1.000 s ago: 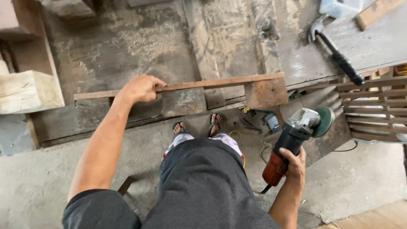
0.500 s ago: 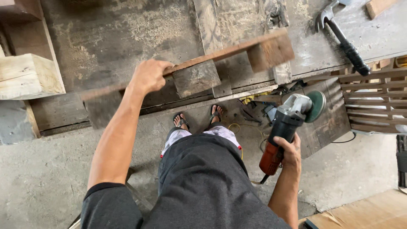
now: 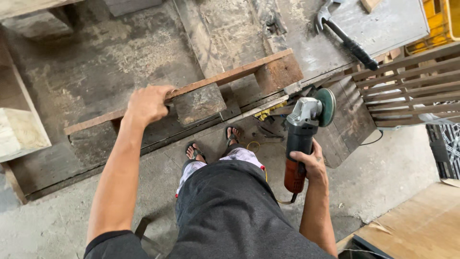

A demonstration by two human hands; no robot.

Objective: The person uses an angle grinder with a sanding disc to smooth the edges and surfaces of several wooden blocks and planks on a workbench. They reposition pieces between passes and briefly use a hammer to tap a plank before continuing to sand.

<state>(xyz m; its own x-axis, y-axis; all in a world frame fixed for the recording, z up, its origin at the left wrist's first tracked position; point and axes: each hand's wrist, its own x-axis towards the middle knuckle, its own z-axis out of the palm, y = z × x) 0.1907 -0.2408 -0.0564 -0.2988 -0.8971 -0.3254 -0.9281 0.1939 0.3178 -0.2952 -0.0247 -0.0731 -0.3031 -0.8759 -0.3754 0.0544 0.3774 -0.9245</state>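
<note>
Plank point(image 3: 225, 76) now tilted, right end raised toward upper frame; left hand point(image 3: 147, 103) fingers clamp its edge. Right hand point(image 3: 309, 163) fingers wrapped around grinder point(image 3: 303, 136), lifted nearer counter point(image 3: 143, 52).

A yellow crate point(image 3: 438, 21) sits at the top right corner; no labels, signs or screens show.

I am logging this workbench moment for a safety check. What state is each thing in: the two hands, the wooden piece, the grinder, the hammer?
left hand: gripping the top edge of the wooden slat piece
wooden slat piece: tilted, its blocks hanging below the slat, over the workbench
right hand: closed around the grinder's red handle
angle grinder: held off the bench, disc end up; spinning or not, cannot tell
hammer: lying flat on the workbench, untouched
</note>
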